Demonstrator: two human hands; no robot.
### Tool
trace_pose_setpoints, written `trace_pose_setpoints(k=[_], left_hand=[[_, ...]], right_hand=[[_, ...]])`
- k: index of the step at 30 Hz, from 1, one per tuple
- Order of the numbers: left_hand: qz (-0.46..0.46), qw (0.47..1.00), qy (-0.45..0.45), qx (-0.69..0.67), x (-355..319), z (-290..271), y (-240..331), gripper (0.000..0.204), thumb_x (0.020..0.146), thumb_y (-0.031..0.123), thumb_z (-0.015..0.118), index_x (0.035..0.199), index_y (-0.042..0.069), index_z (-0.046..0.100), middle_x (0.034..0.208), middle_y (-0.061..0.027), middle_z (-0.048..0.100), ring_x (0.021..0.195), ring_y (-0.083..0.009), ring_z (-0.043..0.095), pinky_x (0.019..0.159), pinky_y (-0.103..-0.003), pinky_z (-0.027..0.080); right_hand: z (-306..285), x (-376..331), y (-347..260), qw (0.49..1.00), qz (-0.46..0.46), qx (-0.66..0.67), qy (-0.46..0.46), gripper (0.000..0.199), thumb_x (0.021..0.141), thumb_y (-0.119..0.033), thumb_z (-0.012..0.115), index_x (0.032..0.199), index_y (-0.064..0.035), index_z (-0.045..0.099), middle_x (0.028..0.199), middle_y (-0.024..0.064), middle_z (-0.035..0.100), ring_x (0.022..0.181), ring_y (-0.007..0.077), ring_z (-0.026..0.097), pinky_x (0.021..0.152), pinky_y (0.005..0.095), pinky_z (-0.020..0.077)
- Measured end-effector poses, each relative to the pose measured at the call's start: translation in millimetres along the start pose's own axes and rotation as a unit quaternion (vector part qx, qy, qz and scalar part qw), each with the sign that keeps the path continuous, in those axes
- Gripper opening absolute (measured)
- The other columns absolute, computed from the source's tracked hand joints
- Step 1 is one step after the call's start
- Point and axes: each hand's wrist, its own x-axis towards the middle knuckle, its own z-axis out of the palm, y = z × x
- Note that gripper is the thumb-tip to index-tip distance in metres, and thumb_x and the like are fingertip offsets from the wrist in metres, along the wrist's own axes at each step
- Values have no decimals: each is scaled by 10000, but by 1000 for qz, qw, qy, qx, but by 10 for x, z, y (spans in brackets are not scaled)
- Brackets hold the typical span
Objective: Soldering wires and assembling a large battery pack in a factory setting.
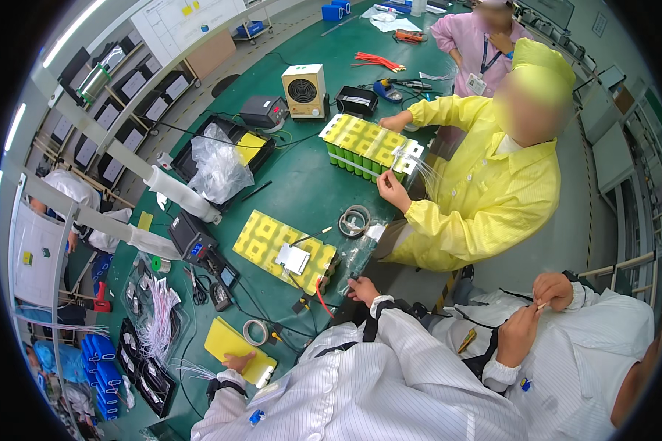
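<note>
My left hand (239, 361) lies with its fingers spread on a stack of yellow sheets (228, 339) near the front edge of the green table. At that edge, my right hand (362, 292) pinches the near end of a clear plastic bag (357, 253). Just left of the bag lies a battery pack (254, 239) with a yellow top, a white label and a red lead. Beside the yellow sheets is a roll of tape (255, 332). Another roll of tape (354, 220) rests by the bag's far end.
A co-worker in yellow (485, 176) handles a green-celled battery pack (371, 147) across the table. To my right, another person in white (566, 338) holds something small. Bundled white wires (157, 323), a soldering station (193, 237) and a box fan (305, 90) stand around the tabletop.
</note>
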Motion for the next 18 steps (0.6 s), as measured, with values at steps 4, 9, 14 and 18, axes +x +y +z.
trace_pose_setpoints(k=[4, 9, 14, 18], left_hand=[[-26, 1000, 1, -1, -39, 6, 45, 1354, 515, 485, 817, 1366, -58, -85, 1415, -310, -77, 1334, -396, 111, 1058, -342, 241], [-6, 1000, 0, -11, 56, 33, -26, 1350, 516, 505, 810, 1370, -58, -70, 1417, -306, -89, 1342, -394, 76, 1070, -339, 215], [-11, 1000, 2, 4, 23, 42, -12, 1333, 521, 476, 820, 1377, -43, -60, 1426, -286, -60, 1336, -381, 121, 1064, -334, 234], [-3, 1000, 17, -8, -127, -5, 167, 1314, 514, 438, 836, 1385, -21, -35, 1420, -267, 17, 1287, -372, 255, 1029, -340, 310]], right_hand=[[-20, -2, -7, 1000, 8, -7, 7, 366, 889, -296, 536, 1027, 41, 498, 950, 121, 588, 724, 204, 626, 610, 322, 499], [-10, -59, -55, 1000, 5, 3, 9, 377, 886, -302, 539, 1038, 40, 501, 954, 122, 590, 728, 205, 627, 610, 322, 496], [-24, -12, -30, 1000, 11, -17, 8, 377, 879, -299, 549, 1045, 36, 504, 961, 124, 592, 728, 210, 629, 615, 318, 494], [-99, 224, 256, 936, -141, -247, 209, 336, 856, -257, 574, 1026, 27, 519, 954, 120, 592, 755, 204, 618, 623, 339, 482]])
